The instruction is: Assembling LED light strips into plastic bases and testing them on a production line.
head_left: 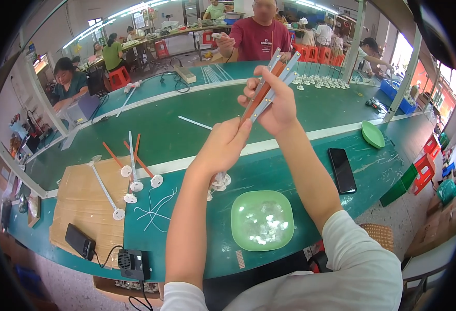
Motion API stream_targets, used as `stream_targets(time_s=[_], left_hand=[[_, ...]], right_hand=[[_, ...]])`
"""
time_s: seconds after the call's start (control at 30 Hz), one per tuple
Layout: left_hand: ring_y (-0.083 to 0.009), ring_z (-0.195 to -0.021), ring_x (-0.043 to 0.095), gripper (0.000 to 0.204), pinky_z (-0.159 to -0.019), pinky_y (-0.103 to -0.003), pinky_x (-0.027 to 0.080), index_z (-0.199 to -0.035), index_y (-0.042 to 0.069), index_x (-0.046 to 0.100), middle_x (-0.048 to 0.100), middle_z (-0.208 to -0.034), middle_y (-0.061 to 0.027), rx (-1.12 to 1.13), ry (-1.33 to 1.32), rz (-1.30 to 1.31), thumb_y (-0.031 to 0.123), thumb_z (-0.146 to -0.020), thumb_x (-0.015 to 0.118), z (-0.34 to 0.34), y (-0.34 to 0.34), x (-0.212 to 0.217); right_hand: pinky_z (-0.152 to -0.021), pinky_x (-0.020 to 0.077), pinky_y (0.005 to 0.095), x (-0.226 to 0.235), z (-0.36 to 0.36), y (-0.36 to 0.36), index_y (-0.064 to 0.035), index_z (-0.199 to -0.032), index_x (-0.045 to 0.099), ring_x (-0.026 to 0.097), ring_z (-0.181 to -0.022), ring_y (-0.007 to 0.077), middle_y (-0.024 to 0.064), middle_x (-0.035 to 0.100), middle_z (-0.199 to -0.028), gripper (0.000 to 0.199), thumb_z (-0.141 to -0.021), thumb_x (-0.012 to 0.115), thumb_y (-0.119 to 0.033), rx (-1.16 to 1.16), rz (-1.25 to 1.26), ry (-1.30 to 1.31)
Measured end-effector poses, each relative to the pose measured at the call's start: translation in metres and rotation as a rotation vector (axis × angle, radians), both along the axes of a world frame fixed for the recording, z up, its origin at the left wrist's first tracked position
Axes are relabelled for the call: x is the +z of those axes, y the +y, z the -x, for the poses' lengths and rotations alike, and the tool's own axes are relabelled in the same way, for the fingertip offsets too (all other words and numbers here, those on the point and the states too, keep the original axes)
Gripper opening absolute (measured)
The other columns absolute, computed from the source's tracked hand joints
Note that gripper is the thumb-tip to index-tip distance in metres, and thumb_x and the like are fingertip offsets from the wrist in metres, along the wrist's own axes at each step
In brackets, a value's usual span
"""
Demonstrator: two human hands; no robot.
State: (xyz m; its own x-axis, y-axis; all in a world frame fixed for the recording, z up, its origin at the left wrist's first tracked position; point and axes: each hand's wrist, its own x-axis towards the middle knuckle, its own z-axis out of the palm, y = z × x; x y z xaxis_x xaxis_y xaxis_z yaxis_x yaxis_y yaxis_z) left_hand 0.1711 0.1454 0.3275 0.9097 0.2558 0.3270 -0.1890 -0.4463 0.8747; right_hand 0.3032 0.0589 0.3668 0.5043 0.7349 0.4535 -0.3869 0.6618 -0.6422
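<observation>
A bundle of long flat strips (263,96), some pale blue-grey and some reddish-brown with small round dots, slants up in front of me, held in both hands. My left hand (222,144) is closed around its lower part. Below that fist, white round ends (220,181) poke out, partly hidden by my wrist. Higher up, my right hand (275,101) grips the strips between thumb and fingers. Under my arms sits a light green square dish (239,223) with small shiny clear pieces (265,230) in it.
At left, similar strips with white round bases (118,213) lie by a cardboard sheet (72,181). Thin white strings (156,210), a black phone (342,170) and a green oval dish (373,135) are on the table. A person in a red shirt (259,40) stands opposite, beyond the green conveyor belt (150,124).
</observation>
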Motion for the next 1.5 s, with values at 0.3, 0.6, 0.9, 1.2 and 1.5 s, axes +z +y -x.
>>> stream_targets(time_s=[0.3,0.6,0.9,1.2,1.5], left_hand=[[-0.0370,-0.057,0.052,0.036,-0.059,-0.045,0.042,-0.092,-0.006,0.053,0.056,-0.066,-0.0217,0.186,-0.102,-0.413,0.027,-0.103,0.042,-0.010,0.004,-0.017],[-0.0392,-0.060,0.055,0.033,-0.059,-0.045,0.042,-0.098,-0.005,0.052,0.057,-0.066,-0.0221,0.098,-0.099,-0.323,0.027,-0.102,0.044,-0.012,0.001,-0.020],[-0.0360,-0.061,0.058,0.026,-0.058,-0.043,0.044,-0.099,-0.003,0.053,0.059,-0.067,-0.0187,0.176,-0.193,-0.385,0.022,-0.101,0.047,-0.020,-0.004,-0.030],[-0.0406,-0.056,0.056,0.027,-0.054,-0.046,0.042,-0.094,-0.002,0.054,0.057,-0.062,-0.0204,0.270,-0.195,-0.419,0.022,-0.102,0.045,-0.023,-0.018,-0.027],[-0.0441,-0.066,0.061,0.024,-0.059,-0.053,0.045,-0.101,0.003,0.051,0.061,-0.068,-0.0224,0.215,-0.236,-0.428,0.026,-0.101,0.046,-0.016,-0.024,-0.013]], right_hand=[[-0.069,0.0396,0.0420,0.022,0.001,-0.025,-0.0082,-0.080,0.060,0.050,-0.066,0.0221,0.0089,0.056,-0.070,0.069,-0.084,0.046,-0.076,-0.031,0.041,0.106],[-0.061,0.0352,0.0354,0.021,-0.002,-0.023,-0.0092,-0.063,0.053,0.041,-0.052,0.0178,0.0045,0.043,-0.052,0.052,-0.088,0.051,-0.054,-0.114,0.060,0.102],[-0.059,0.0337,0.0331,0.023,0.003,-0.024,-0.0104,-0.063,0.050,0.036,-0.048,0.0152,0.0023,0.038,-0.049,0.051,-0.094,0.048,-0.050,-0.173,0.047,0.075],[-0.059,0.0343,0.0350,0.022,-0.003,-0.026,-0.0109,-0.063,0.049,0.036,-0.047,0.0151,0.0014,0.039,-0.049,0.053,-0.093,0.046,-0.055,-0.121,-0.029,0.107],[-0.060,0.0346,0.0331,0.027,0.001,-0.040,-0.0106,-0.065,0.047,0.036,-0.050,0.0141,0.0006,0.037,-0.050,0.048,-0.097,0.042,-0.046,-0.068,-0.086,0.012]])
